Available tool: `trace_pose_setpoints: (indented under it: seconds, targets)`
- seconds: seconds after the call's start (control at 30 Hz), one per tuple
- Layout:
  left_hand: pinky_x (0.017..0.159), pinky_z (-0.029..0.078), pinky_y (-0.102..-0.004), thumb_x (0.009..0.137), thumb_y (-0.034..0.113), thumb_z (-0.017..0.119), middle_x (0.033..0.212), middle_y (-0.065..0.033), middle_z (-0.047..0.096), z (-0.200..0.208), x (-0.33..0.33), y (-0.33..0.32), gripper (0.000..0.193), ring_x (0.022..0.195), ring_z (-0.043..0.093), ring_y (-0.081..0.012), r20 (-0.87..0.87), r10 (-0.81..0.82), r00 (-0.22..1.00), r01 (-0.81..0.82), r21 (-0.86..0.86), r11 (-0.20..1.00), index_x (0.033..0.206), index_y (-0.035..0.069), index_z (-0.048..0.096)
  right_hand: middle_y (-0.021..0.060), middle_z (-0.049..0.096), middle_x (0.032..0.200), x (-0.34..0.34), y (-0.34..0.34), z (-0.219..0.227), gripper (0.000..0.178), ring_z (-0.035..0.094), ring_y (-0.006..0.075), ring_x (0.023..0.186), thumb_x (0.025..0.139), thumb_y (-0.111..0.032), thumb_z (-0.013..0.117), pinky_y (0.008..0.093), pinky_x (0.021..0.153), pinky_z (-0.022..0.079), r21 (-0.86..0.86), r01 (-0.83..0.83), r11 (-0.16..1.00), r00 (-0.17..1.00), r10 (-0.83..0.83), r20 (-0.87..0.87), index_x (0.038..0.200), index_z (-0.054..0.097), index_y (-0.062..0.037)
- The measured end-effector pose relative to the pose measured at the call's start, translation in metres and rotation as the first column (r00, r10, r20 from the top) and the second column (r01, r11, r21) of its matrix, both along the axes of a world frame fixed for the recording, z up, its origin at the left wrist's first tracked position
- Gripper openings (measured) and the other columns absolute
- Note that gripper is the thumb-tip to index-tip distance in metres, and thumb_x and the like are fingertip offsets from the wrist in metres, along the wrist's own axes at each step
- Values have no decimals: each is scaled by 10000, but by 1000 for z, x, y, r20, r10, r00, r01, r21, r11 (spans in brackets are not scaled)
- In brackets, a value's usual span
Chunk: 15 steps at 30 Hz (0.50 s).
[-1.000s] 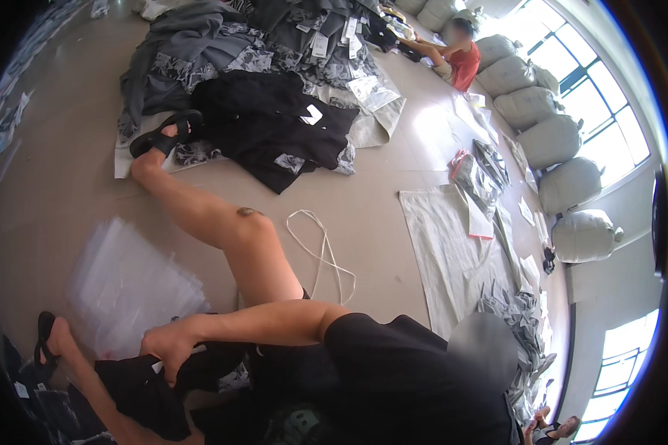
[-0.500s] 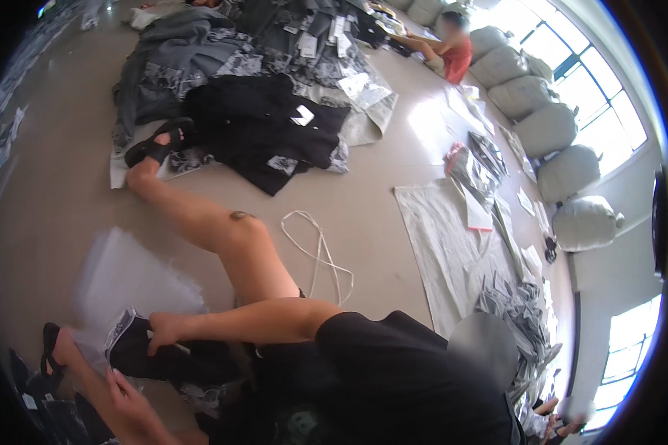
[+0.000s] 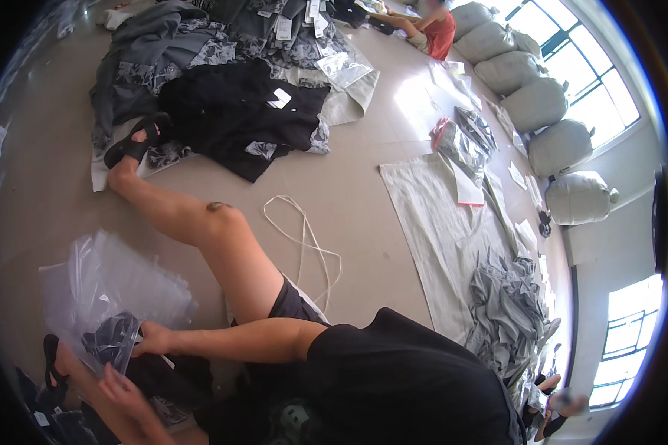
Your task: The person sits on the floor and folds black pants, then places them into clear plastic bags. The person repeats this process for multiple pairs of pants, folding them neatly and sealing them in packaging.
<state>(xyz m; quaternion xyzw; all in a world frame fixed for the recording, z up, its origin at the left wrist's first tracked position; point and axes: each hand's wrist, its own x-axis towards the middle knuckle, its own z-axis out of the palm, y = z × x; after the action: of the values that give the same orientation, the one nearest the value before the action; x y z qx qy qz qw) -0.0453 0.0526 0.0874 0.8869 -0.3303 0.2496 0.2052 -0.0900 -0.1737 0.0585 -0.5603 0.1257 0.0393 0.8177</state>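
A clear plastic bag (image 3: pixel 78 285) lies in front of me on the left, raised and crumpled at its far end. Inside its near part shows a dark folded garment (image 3: pixel 111 337) with a pale pattern. My right hand (image 3: pixel 154 340) is closed at the bag's mouth, gripping the black garment; its fingertips are partly hidden. The fingers of my left hand (image 3: pixel 120 387) are closed on the bag's near edge. Below my right wrist, more black clothing (image 3: pixel 174 378) with a white tag lies between my legs.
Beyond my right foot spreads a heap of grey and black garments (image 3: pixel 237 111) with tags. A white cord (image 3: pixel 304 241) lies beside my right thigh. To the right are a pale cloth sheet (image 3: pixel 430 237), grey clothes (image 3: pixel 505 311) and stuffed white sacks (image 3: pixel 534 104). Another person (image 3: pixel 438 33) sits at the far end.
The dark garment now shows inside the clear bag, which has risen and spread out to the left. My right hand has shifted slightly left. The whole view has moved a little.
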Motion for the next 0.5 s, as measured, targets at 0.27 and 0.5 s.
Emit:
trace_pose_setpoints:
  seconds: [0.27, 0.5]
  targets:
    - [806, 542, -444, 991, -42, 666, 1051, -190, 632, -20, 21, 30, 199, 930, 647, -389, -94, 5, 996, -14, -87, 996, 1187, -23, 649, 50, 788, 1046, 16, 11, -35, 390, 707, 188, 938, 792, -163, 872, 337, 895, 551, 366, 66, 928, 996, -42, -73, 1144, 788, -18]
    - [861, 534, -460, 985, -59, 652, 1083, -211, 596, 7, -51, 2, 309, 984, 631, -390, -176, -385, 906, 394, 18, 919, 1283, 18, 638, 123, 764, 977, 4, -5, -19, 468, 706, 209, 900, 833, -305, 880, 391, 834, 553, -254, 319, 913, 948, -309, 78, 1107, 732, 44]
